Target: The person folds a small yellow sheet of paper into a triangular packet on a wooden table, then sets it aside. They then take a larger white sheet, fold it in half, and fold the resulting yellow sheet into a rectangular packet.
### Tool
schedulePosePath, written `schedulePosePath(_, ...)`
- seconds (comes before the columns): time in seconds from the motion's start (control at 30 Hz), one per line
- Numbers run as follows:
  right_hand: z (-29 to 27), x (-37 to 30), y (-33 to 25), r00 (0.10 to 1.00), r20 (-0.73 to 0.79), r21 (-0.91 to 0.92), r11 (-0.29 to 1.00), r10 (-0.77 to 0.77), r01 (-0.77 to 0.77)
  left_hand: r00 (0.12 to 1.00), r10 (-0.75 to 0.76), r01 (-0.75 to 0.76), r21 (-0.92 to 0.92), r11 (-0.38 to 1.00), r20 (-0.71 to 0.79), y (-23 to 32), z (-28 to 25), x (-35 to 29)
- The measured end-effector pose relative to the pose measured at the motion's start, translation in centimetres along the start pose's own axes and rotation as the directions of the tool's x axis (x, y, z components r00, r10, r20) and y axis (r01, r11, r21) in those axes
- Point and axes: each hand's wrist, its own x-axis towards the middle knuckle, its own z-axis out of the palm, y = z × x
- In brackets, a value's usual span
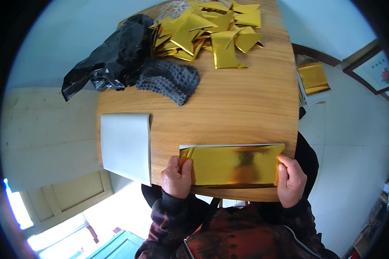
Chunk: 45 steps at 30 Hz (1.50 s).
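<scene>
A shiny gold foil paper sheet [220,166] lies lengthwise along the near edge of the wooden table, with a thin white edge showing on its far side. My left hand [177,178] is closed on its left end, thumb on top, and the foil's left corner is slightly creased. At the other end, my right hand [291,179] grips the sheet, the thumb resting on the foil and the other fingers partly hidden. To the left of my left hand lies a folded stack of white paper [126,146].
Folded gold foil pieces [224,47] are heaped at the far end of the table [246,103]. Beside them lie a black plastic bag [121,56] and a dark grey knitted cloth [168,81]. More gold sheets [314,78] sit beyond the table's right edge.
</scene>
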Motion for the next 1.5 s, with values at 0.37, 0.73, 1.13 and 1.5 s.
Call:
schedulePosePath(0.37,0.2,-0.1,0.2,1.0,-0.001,0.014,1.0,0.0,0.0,1.0,-0.018,0.018,0.014,1.0,-0.006,-1.0,0.5,0.3)
schedulePosePath(0.73,0.1,-0.2,0.3,0.999,0.014,0.007,0.999,0.051,-0.051,0.993,0.121,-0.121,-0.012,0.993,-0.013,0.0,0.1,0.6)
schedulePosePath(1.13,-0.1,-0.3,0.4,0.996,0.036,0.005,0.997,0.076,-0.076,0.989,0.147,-0.145,0.069,0.987,-0.025,-0.8,0.2,0.6)
schedulePosePath(1.5,-0.1,-0.2,0.4,0.997,0.043,-0.008,0.998,0.07,-0.07,0.99,0.136,-0.134,0.064,0.989,-0.033,-0.7,0.3,0.6)
